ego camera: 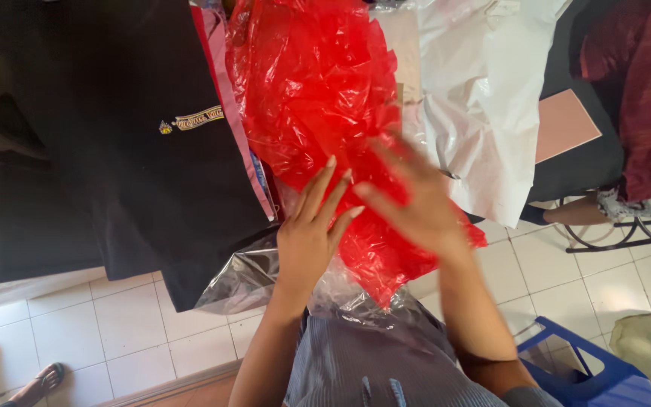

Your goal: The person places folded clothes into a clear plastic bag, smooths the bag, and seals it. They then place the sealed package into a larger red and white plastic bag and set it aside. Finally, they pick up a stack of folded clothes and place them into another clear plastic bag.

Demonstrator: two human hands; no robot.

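A crumpled red plastic bag lies in the middle of the view, over clear plastic wrap. My left hand rests flat on the bag's lower left part, fingers spread and pointing up. My right hand, blurred by motion, presses on the red plastic to the right of it, fingers stretched toward the left hand. Neither hand grips anything. A black garment with a small embroidered badge lies to the left of the bag.
White plastic bags lie to the right of the red one. A dark red cloth hangs at the far right above a metal stool frame. A blue plastic stool stands at bottom right. Another person's sandalled feet show bottom left on white tiles.
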